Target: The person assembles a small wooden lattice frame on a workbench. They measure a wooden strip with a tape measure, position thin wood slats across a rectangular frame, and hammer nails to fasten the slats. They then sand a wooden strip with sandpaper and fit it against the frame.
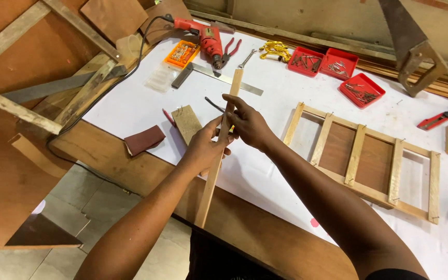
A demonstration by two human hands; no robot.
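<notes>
A long, thin wooden strip (209, 190) is held over the white-covered workbench (265, 171), running from near my body up to its far end by a steel square. My left hand (205, 146) grips the strip around its middle. Just above it, my right hand (248, 123) closes on the same strip, fingers wrapped over the upper side. A small wooden block (186, 123) lies on the bench to the left of my hands.
A ladder-like wooden frame (365, 159) lies to the right. At the back are a red drill (206, 37), pliers (229, 52), a steel square (219, 75), an orange bit case (181, 53) and three red trays of nails (335, 70). A sandpaper piece (144, 140), a handsaw (409, 41).
</notes>
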